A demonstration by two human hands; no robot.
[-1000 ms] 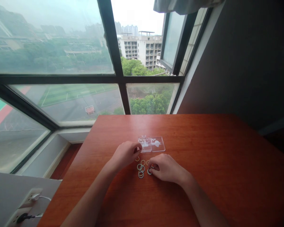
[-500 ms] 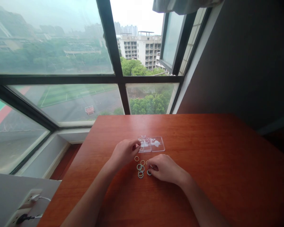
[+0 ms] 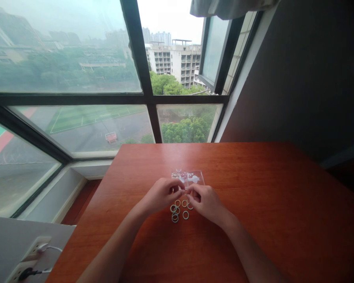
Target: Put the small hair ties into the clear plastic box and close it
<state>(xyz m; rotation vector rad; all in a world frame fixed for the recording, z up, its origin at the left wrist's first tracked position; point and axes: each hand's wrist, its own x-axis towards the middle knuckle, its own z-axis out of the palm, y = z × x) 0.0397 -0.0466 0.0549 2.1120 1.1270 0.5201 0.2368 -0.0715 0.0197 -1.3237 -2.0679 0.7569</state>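
My left hand (image 3: pixel 164 195) and my right hand (image 3: pixel 208 201) meet fingertip to fingertip just in front of a clear plastic case (image 3: pixel 203 179). Both are closed in a pinch; anything between the fingertips is too small to make out. The case lies open, with a white print on its right half and small rings (image 3: pixel 183 175) in its left half. The hands hide its near edge. Below the fingertips, several pale green rings lie loose on the table, some overlapping at the left (image 3: pixel 175 217) and a single ring (image 3: pixel 185 215) apart at the right.
The reddish-brown wooden table (image 3: pixel 253 177) reaches to the window frame (image 3: pixel 188 99) at the back. A dark wall (image 3: pixel 297 78) stands at the right. Lower left, plugs sit in wall sockets (image 3: pixel 38 249) beside the table edge.
My right hand has moved up and away from the loose rings, uncovering several of them. My left hand has shifted right, and the two hands' fingertips have come together.
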